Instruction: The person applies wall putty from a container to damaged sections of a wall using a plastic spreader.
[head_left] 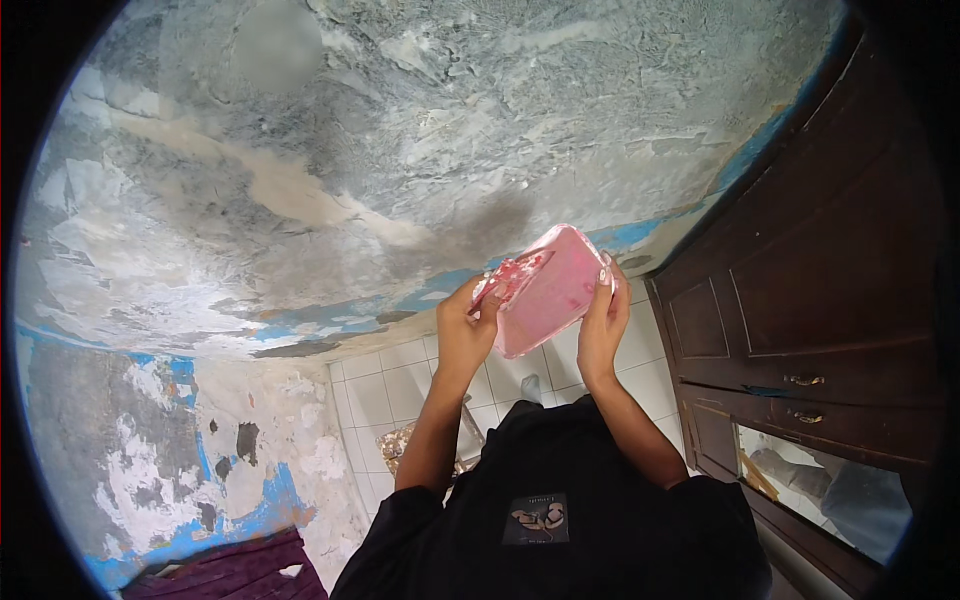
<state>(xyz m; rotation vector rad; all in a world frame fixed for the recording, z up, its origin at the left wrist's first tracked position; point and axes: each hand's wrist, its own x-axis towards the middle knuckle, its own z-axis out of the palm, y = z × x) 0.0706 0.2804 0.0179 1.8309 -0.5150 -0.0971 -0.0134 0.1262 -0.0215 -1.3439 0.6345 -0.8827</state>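
A shallow pink plastic tray [556,296] with a pale, smeared rim is held tilted in front of my chest. My right hand [602,325] grips its right edge, the thumb over the rim. In my left hand [466,328] is a red flat scraper [518,277] smeared with white paste. It lies against the tray's left side, and my left fingers are partly hidden behind it. Beyond the tray rises a rough grey wall [400,130] with pale patches and remnants of blue paint.
A dark wooden cabinet [810,270] stands along the right, with a mirror-like panel [825,490] low down. White tiles [400,380] cover the floor. Behind my left forearm is a speckled brown item [395,450]. Purple cloth [235,570] hangs at lower left by another peeling wall [130,430].
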